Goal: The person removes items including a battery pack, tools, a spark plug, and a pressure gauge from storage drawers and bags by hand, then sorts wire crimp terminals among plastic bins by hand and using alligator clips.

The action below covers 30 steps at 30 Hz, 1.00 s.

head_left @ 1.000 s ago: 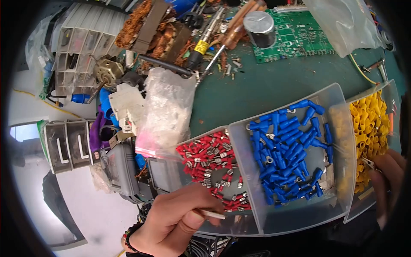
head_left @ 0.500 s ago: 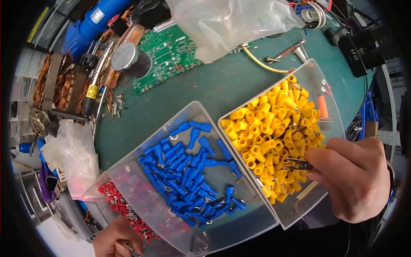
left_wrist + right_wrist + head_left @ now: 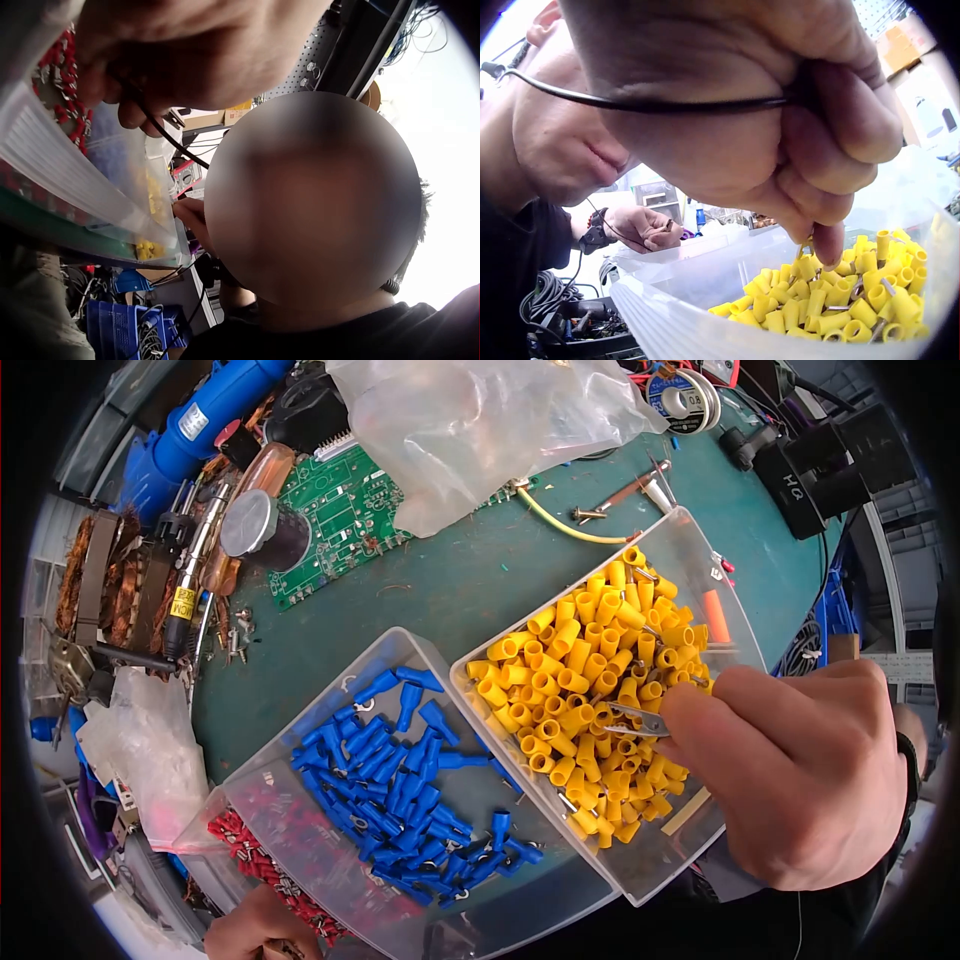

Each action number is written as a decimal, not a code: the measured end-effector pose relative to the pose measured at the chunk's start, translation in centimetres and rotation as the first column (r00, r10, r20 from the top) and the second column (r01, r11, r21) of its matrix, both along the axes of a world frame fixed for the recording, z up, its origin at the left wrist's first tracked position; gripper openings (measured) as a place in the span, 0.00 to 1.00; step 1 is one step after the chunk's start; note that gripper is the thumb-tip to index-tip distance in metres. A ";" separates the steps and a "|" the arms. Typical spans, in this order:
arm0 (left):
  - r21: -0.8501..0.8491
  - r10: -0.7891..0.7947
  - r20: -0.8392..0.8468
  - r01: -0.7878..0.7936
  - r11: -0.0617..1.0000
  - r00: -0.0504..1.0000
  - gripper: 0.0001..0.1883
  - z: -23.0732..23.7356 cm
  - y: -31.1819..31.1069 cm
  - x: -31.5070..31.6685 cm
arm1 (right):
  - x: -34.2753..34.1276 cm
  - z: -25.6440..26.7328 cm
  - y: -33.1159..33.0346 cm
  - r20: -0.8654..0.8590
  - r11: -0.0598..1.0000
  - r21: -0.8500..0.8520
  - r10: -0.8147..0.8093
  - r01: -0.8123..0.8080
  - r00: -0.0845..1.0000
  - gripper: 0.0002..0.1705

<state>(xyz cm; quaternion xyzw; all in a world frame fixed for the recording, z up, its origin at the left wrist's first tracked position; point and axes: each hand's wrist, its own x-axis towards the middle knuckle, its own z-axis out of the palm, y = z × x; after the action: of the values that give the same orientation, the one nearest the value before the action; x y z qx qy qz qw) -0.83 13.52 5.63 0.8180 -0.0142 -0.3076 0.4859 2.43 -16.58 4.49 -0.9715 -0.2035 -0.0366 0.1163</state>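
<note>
My right hand [image 3: 815, 770] grips metal tweezers [image 3: 640, 722], their tips low among the yellow insulated crimp terminals [image 3: 560, 690] in the right-hand clear bin [image 3: 690, 850]. In the right wrist view its fingers curl close over the yellow heap. At the bottom edge of the head view, my left hand [image 3: 262, 925] is by the red crimp terminals [image 3: 270, 875]. The right wrist view shows that hand pinching a small, thin brownish piece [image 3: 669, 224], whose kind I cannot tell. Blue crimp terminals [image 3: 395, 790] fill the middle bin between the hands.
Clear bin walls [image 3: 545, 790] stand between the colours. Behind them on the green table [image 3: 450, 590] lie a circuit board [image 3: 335, 525], a plastic bag [image 3: 480, 430], a lidded jar [image 3: 265, 530] and a yellow wire [image 3: 575, 532]. A solder spool [image 3: 685, 402] stands at the back right.
The head view has swung right, bringing the right hand and yellow bin fully in. Since half a second ago, the tweezers have shifted left over the yellow terminals. The left hand stays by the red ones.
</note>
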 end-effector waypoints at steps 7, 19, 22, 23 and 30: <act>-0.051 0.017 -0.014 -0.018 0.999 1.000 0.13 -0.3 0.3 -0.2 | 0.9 1.6 -0.3 -0.221 0.951 -0.252 0.125 -0.180 0.967 0.14; -0.160 -0.045 -0.045 0.038 0.986 0.998 0.15 -0.9 1.1 -0.2 | 0.4 1.2 -0.4 -0.140 0.945 -0.243 0.189 -0.219 0.972 0.16; -0.138 -0.075 0.000 0.074 0.988 0.997 0.12 -1.2 1.2 -0.4 | 0.6 1.4 -0.5 -0.210 0.932 -0.247 0.214 -0.264 0.954 0.17; -0.141 -0.057 0.040 0.062 0.988 0.998 0.11 -1.3 1.1 -0.5 | 0.6 1.4 -0.4 -0.202 0.935 -0.250 0.202 -0.250 0.958 0.17; -0.096 -0.005 0.023 0.007 0.995 1.000 0.18 -0.8 0.3 -0.2 | 0.2 0.7 -0.4 -0.144 0.936 -0.292 0.159 -0.195 0.977 0.16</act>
<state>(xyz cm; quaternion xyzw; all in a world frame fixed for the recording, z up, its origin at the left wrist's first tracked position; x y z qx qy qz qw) -1.00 13.78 4.80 0.7970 -0.0371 -0.2986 0.5238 2.58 -16.97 5.24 -0.9558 -0.2863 0.0635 -0.0199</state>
